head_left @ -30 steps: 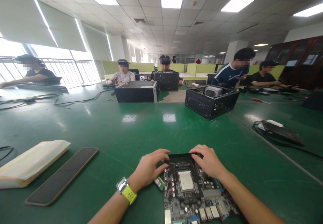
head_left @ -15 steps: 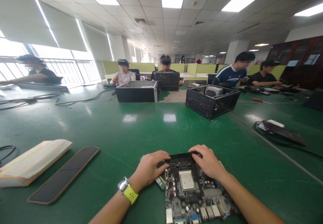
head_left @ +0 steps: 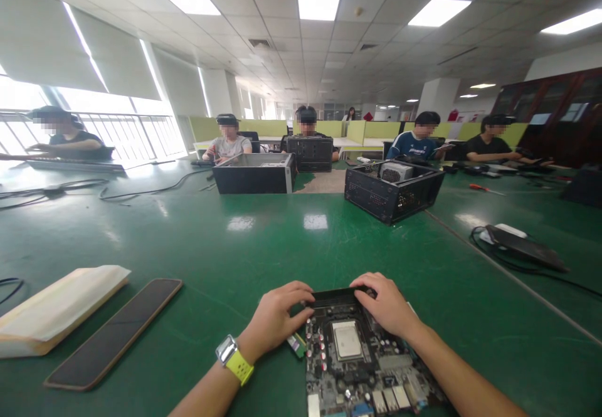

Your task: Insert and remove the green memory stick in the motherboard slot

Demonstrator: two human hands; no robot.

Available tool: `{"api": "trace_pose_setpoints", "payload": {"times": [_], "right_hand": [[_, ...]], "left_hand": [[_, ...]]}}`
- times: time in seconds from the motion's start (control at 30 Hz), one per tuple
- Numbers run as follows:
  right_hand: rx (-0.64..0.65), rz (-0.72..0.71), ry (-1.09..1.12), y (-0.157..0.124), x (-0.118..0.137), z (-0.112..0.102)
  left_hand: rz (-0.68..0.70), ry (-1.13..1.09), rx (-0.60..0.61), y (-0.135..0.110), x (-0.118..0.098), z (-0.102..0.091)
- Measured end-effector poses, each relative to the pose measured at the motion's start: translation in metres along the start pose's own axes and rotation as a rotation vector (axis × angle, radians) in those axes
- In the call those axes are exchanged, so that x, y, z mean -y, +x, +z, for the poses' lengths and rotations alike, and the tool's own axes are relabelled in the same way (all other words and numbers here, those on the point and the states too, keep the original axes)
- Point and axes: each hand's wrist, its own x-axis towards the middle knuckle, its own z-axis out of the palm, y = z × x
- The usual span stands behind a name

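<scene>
A motherboard (head_left: 371, 360) lies in front of me, its ports facing me and a silver processor (head_left: 347, 340) seated in its socket. My left hand (head_left: 277, 315) grips its far left corner, thumb and fingers curled around the end of the black memory slots (head_left: 332, 296). At the far right corner my right hand (head_left: 383, 301) holds the other end of those slots; its fingertips are partly hidden. A green memory stick (head_left: 297, 345) shows beside the board's left edge, partly covered by my left hand.
Left on the green table (head_left: 211, 248) lie a paper-wrapped packet (head_left: 66, 304) and a dark flat panel (head_left: 117, 332). Computer cases (head_left: 251, 175) and an open case with a power supply (head_left: 392, 188) stand farther back. A black device with a cable (head_left: 527, 248) is right. Several people sit beyond.
My hands stay at the same corners of the motherboard. The view has shifted slightly. A person in a blue shirt at the far right has straightened up a little.
</scene>
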Motion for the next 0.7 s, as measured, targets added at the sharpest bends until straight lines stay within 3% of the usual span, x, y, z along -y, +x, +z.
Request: {"api": "trace_pose_setpoints", "payload": {"times": [0.5, 0.6, 0.7], "right_hand": [[-0.014, 0.008, -0.003, -0.001, 0.0, -0.001], [-0.078, -0.015, -0.049, -0.003, 0.017, -0.012], [-0.09, -0.115, -0.107, -0.017, 0.05, -0.015]], "left_hand": [[0.006, -0.008, -0.03, 0.0, 0.003, 0.001], [0.019, -0.021, -0.041, 0.0, 0.001, 0.001], [0.012, -0.026, -0.092, 0.0, 0.002, 0.0]]}}
